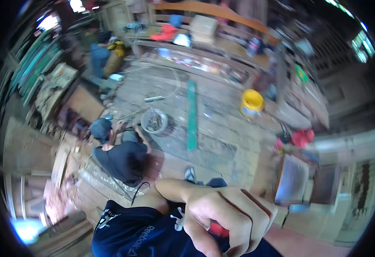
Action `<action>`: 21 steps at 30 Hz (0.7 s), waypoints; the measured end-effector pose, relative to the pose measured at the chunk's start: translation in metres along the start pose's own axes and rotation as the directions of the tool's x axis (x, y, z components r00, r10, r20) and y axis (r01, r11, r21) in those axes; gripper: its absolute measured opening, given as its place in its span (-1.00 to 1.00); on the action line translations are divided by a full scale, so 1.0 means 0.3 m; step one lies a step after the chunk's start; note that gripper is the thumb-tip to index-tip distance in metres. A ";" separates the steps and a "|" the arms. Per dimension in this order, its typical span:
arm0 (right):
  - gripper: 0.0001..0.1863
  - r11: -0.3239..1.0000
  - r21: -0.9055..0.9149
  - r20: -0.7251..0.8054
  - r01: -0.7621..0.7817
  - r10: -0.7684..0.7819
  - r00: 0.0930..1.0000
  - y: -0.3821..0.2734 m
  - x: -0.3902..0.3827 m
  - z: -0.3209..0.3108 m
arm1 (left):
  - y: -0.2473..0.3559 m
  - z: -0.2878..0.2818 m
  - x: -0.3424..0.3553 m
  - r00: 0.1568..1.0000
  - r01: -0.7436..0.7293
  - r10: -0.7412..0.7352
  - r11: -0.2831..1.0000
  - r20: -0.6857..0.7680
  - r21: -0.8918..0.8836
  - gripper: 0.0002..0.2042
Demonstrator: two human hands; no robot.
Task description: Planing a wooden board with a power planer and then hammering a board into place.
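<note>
My left hand (228, 216) is large and close at the bottom, in front of my dark blue shirt (140, 240). Its forearm reaches across from the left. The fingers are curled and closed, with the thumb on the near side. A bit of something red (218, 230) shows between thumb and fingers; its kind is hidden. Beside the wrist is a small white piece (178, 220), too unclear to name. A thin black cord (137, 192) loops by the forearm. My right hand is out of view. Below me, a sandalled foot (190, 174) is on the floor.
A person in a dark cap (121, 158) crouches left, beside a whitish bucket (155, 121) of small pieces. Another person (104, 55) sits farther back. A green plank (191, 115) lies mid-floor; a yellow bucket (252, 103) stands right. A cluttered wooden bench (226, 45) lines the back.
</note>
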State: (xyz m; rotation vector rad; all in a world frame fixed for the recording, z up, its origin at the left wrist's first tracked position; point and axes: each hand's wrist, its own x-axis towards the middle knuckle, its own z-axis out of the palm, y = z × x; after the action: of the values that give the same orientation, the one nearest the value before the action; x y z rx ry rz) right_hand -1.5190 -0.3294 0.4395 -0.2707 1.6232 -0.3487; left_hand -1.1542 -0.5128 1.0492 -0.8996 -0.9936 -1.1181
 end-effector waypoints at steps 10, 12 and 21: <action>-0.65 0.994 -0.105 0.121 0.001 0.011 0.993 -0.857 0.312 -0.147 | -0.117 -0.557 -0.096 0.542 0.803 -0.583 0.572 -0.606 0.168 -0.68; -0.67 0.992 -0.128 0.142 -0.017 0.036 0.989 -0.980 0.415 -0.224 | -0.170 -0.739 -0.237 0.419 0.898 -0.495 0.352 -0.761 0.266 -0.67; -0.74 0.941 -0.296 0.390 0.162 -0.036 0.920 -1.631 0.856 -0.579 | -0.138 -1.251 -1.235 -0.159 0.962 0.355 -0.152 -0.921 -0.225 -0.66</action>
State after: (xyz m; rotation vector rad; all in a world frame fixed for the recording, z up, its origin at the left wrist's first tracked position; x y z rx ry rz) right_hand -1.7296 -0.8677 0.4008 -0.6355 1.2764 -0.0929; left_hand -1.1806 -0.7665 0.5856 1.8664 -0.6013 -1.1167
